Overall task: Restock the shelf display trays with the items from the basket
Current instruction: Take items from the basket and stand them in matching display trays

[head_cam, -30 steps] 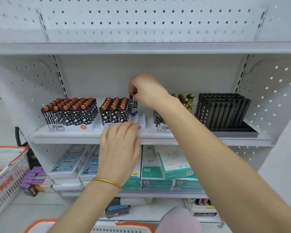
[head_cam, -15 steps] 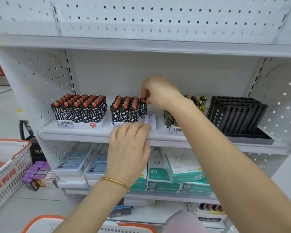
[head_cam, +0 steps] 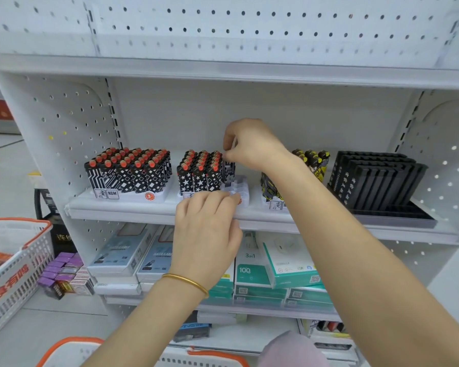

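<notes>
Holding a lighter (head_cam: 228,172) upright in the middle tray (head_cam: 243,194).
The right hand (head_cam: 251,144) pinches the lighter's top, just beside the star-patterned rows; bare slots lie at 3 o'clock of it, toward the tray's right edge. The left hand (head_cam: 207,234), at 6 o'clock, rests loosely bent fingers on the tray's front rim. The orange-rimmed basket (head_cam: 72,345) sits below.

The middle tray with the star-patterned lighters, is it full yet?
Not full. The middle tray holds star-patterned lighters on its left, but empty white slots show on its right, where the right hand pinches one lighter.
</notes>
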### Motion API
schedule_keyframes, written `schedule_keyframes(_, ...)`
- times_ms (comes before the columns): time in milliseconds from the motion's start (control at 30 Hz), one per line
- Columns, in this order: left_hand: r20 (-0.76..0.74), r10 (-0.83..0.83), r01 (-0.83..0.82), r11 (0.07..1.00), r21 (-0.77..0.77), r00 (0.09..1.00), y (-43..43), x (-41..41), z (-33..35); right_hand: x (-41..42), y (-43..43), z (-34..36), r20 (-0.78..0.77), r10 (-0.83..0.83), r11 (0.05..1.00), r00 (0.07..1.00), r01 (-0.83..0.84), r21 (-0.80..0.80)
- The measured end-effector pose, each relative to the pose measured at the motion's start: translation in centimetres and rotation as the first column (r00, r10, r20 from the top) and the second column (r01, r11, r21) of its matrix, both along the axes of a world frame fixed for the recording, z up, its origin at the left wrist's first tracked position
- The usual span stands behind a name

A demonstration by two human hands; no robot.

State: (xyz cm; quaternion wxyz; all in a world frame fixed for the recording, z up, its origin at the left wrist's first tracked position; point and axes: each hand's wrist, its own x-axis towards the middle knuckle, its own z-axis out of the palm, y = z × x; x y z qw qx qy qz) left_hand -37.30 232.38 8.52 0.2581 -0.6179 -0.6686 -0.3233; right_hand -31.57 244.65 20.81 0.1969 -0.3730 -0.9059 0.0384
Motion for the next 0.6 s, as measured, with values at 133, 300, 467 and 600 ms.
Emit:
schedule_keyframes(133,0.004,0.001,-0.001,1.000,-0.004,1.000,0.1,-0.1,0.1,0.4,-0.5,2.4,-0.022,-0.051,0.997,0.998,0.052,0.048)
schedule_keyframes(300,0.003,0.002,-0.002,1.000,-0.008,1.000,0.1,-0.1,0.1,1.0,-0.8,2.3,0.101,-0.039,0.999,0.994,0.036,0.034)
schedule_keyframes(467,0.006,0.008,-0.007,1.000,-0.023,1.000,0.0,-0.1,0.1,1.1,-0.3,1.5,0.084,0.051,0.999,0.995,-0.052,0.009)
schedule_keyframes(600,0.008,0.005,-0.004,1.000,-0.030,1.000,0.0,-0.1,0.2,0.8,-0.3,1.0,0.116,0.105,0.993,0.988,-0.110,0.042)
